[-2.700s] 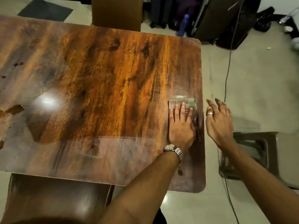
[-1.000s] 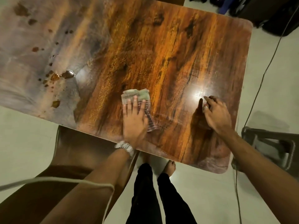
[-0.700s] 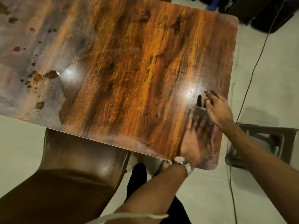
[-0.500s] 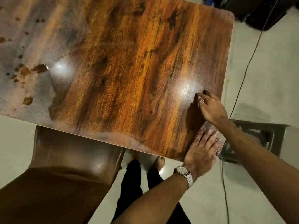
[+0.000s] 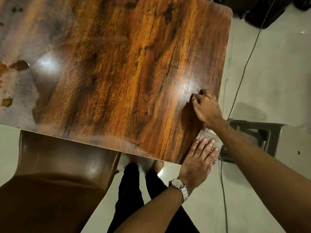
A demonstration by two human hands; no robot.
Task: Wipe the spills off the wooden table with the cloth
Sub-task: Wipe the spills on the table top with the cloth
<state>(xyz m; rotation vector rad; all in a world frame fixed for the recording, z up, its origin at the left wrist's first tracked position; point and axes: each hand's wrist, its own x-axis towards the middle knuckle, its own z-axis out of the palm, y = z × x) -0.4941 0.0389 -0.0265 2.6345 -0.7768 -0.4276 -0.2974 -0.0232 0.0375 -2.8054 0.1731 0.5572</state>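
Note:
The wooden table [image 5: 127, 68] fills the upper left of the head view. My left hand [image 5: 199, 161], with a watch on its wrist, lies flat on the checked cloth [image 5: 206, 134] at the table's near right corner, and most of the cloth is hidden beneath it. My right hand [image 5: 206, 108], wearing a ring, rests with its fingertips on the table just beyond the cloth, near the right edge. Brown spills [image 5: 19, 65] sit at the far left of the table, well away from both hands.
A brown chair [image 5: 55, 182] stands at the near edge, left of my legs. A grey stool [image 5: 259, 132] is right of the table corner. A cable [image 5: 242, 78] runs across the floor on the right. Dark bags [image 5: 269, 12] lie at the top right.
My left hand has swept the cloth from the middle of the near side rightward to the near right corner. My right hand has stayed pressed near the right edge.

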